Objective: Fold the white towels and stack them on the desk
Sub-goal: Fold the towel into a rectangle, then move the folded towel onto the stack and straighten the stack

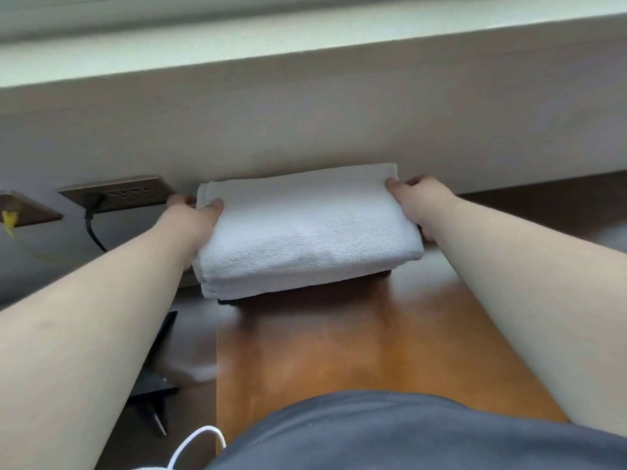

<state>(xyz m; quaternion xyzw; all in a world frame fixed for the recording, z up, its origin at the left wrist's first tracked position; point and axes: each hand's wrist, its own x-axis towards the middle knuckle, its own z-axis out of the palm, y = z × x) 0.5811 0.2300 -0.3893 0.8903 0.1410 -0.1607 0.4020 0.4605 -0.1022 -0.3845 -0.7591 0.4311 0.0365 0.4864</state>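
Observation:
A folded white towel [305, 228] lies at the far end of the brown wooden desk [356, 351], up against the pale wall panel. It rests on another folded white layer whose edge shows below it [258, 290]. My left hand [195, 215] grips the towel's left end, thumb on top and fingers down the side. On the towel's right end, my right hand [419, 201] holds it the same way, thumb on top. Both forearms reach forward along the desk's two sides.
A wall socket plate [118, 193] with a black cable [93, 228] plugged in sits left of the towel. A second plate [23, 208] with a yellow tag is at the far left. A white cable [193, 446] loops near my grey-clad body. Dark floor and a black stand lie left of the desk.

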